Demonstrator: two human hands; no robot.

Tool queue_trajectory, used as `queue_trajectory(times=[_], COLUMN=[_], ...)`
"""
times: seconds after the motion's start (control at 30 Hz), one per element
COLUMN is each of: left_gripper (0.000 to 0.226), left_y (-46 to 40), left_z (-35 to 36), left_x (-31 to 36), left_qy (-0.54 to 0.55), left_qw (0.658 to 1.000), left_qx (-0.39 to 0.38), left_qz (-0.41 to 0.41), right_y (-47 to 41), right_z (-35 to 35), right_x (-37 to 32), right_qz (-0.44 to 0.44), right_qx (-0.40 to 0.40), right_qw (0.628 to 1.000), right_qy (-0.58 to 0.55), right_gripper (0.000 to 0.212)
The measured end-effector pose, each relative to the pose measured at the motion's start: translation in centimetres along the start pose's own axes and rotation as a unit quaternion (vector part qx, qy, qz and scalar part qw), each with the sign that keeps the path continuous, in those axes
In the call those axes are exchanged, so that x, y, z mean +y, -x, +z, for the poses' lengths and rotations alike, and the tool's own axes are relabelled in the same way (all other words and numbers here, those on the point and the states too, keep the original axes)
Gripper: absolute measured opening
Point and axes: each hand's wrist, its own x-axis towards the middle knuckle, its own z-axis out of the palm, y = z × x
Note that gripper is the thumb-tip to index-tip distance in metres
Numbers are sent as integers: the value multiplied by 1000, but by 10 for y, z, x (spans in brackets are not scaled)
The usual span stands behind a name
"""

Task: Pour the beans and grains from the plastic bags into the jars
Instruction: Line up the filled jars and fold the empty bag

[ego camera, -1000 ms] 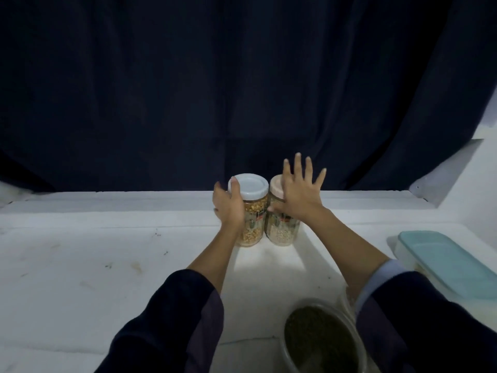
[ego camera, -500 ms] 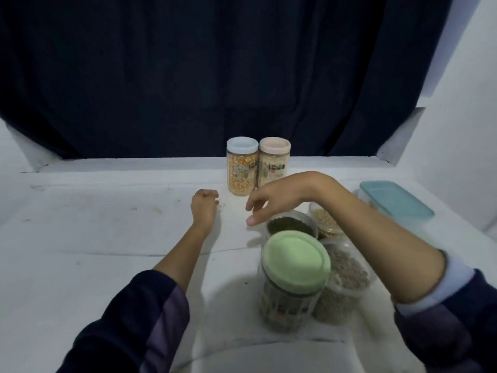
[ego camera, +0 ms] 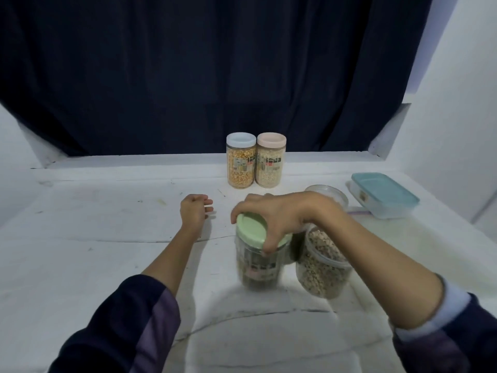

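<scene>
Item, as I see it: green-lidded jar [ego camera: 258, 265], near table centre, label blurred (unreadable); right hand [ego camera: 279, 216] grips its lid from above. Left hand [ego camera: 194, 212] loosely curled, holding nothing. Behind: yellow-grain jar [ego camera: 241, 164], pale-grain jar [ego camera: 270, 162], touching, labels illegible.

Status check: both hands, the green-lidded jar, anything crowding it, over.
Right hand grips green lid of the green-lidded jar. Left hand loosely curled, holding nothing. Open jar of pale beans close by its right; contact unclear.
</scene>
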Motion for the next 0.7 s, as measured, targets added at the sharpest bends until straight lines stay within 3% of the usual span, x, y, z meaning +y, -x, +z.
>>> queue_trajectory(times=[0.1, 0.17, 0.3, 0.4, 0.5, 0.63, 0.7], left_gripper=[20, 20, 17, 16, 36, 78, 99], left_y=[3, 3, 7, 12, 14, 14, 20], left_z=[-8, -14, -20, -10, 9, 36, 51], left_x=[-1, -2, 3, 4, 5, 6, 7], left_qy=[14, 26, 30, -24, -80, -76, -137], left_qw=[1000, 999, 999, 989, 954, 872, 825], left_qx=[9, 15, -31, -141, -287, -482, -547], left_qz=[-10, -18, -24, -25, -31, -36, -35], right_y=[-37, -64, -101, -109, -106, -93, -91], right_z=[3, 2, -9, -21, -29, -31, -37], right_x=[0, 5, 39, 76, 117, 170, 188], right_qz=[-14, -4, 93, 160, 241, 298, 294], right_qx=[127, 209, 272, 289, 316, 307, 282], right_qw=[990, 975, 958, 944, 918, 902, 908], right_qy=[-61, -75, -23, -8, -3, -62, -95], right_gripper=[79, 66, 45, 41, 44, 64, 80])
